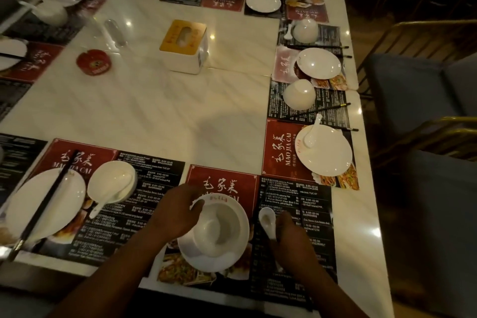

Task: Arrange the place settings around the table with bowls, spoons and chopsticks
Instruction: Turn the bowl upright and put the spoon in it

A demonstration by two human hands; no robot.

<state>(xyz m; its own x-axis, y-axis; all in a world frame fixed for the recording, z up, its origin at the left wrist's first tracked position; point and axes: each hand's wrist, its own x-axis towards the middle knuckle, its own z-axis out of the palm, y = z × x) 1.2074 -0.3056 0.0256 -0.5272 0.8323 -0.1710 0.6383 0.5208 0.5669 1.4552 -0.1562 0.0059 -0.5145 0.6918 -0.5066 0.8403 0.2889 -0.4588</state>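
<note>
At the table's (154, 111) near edge, my left hand (178, 210) pinches a bowl's (220, 230) rim. My right hand (291, 237) grips a spoon (267, 218) just beside the bowl, scoop pointing toward the far edge.

Left hand (178, 212) grips a white bowl (219, 227) standing on a plate (198, 261); right hand (291, 240) holds a white spoon (267, 219) just right of that plate.
</note>
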